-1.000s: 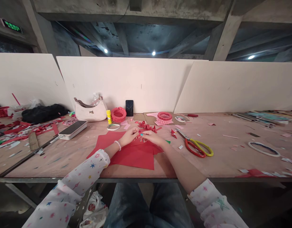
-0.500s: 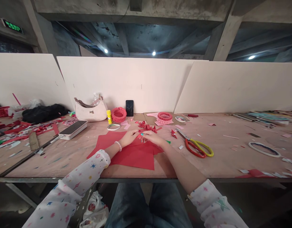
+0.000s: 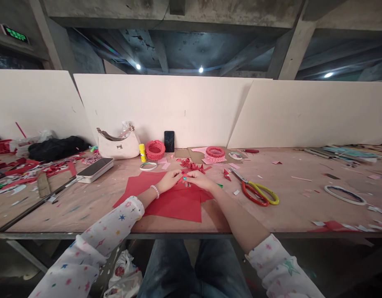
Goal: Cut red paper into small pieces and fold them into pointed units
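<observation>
My left hand (image 3: 169,181), with a beaded bracelet at the wrist, meets my right hand (image 3: 200,180) above red paper sheets (image 3: 178,208). Fingertips of both are pinched together on a small piece of red paper, mostly hidden by the fingers. Just beyond them lies a cluster of folded red paper pieces (image 3: 192,165). Another folded red piece (image 3: 227,175) sits apart to the right. Scissors (image 3: 260,193) with one red and one yellow handle rest open on the table, right of my right hand.
Behind stand a yellow glue stick (image 3: 142,152), red paper rings (image 3: 155,150), a phone (image 3: 169,141) and a pink handbag (image 3: 118,145). Tape rolls (image 3: 148,166) and a white device (image 3: 95,170) lie on the table (image 3: 290,207). Red scraps (image 3: 15,176) cover the far left.
The fingers of my right hand have shifted slightly around the small red paper. Both hands stay together in the same spot.
</observation>
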A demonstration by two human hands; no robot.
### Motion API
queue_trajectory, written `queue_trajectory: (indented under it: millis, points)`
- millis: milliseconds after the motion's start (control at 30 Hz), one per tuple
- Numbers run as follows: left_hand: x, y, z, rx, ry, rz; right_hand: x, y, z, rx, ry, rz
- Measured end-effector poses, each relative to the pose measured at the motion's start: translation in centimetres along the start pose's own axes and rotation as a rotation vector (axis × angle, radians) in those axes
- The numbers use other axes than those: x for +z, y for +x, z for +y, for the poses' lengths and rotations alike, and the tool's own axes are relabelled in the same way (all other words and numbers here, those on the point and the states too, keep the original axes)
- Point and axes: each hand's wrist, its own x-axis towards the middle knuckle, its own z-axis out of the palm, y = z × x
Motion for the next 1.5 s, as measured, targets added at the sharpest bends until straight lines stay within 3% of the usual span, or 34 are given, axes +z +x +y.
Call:
queue_trajectory:
  millis: [167, 567, 867, 1100, 1300, 1500]
  points:
    - [0.11, -0.03, 0.02, -0.017, -0.086, -0.07, 0.08, 0.12, 0.39, 0.017, 0.089, -0.018]
    - [-0.09, 0.01, 0.55, 0.042, -0.046, -0.014, 0.59, 0.38, 0.62, 0.1, 0.364, -0.05]
    - [0.09, 0.03, 0.41, 0.047, -0.052, 0.006, 0.46, 0.53, 0.9, 0.159, 0.434, -0.065]
    - [0.41, 0.24, -0.23, 0.032, -0.101, -0.001, 0.4, 0.38, 0.52, 0.122, 0.354, -0.036]
    - [0.55, 0.17, -0.08, 0.0, -0.169, -0.027, 0.47, 0.34, -0.02, 0.101, 0.134, 0.041]
    - [0.17, 0.25, -0.17, -0.058, -0.142, 0.046, 0.11, 0.36, 0.07, 0.027, -0.047, 0.202]
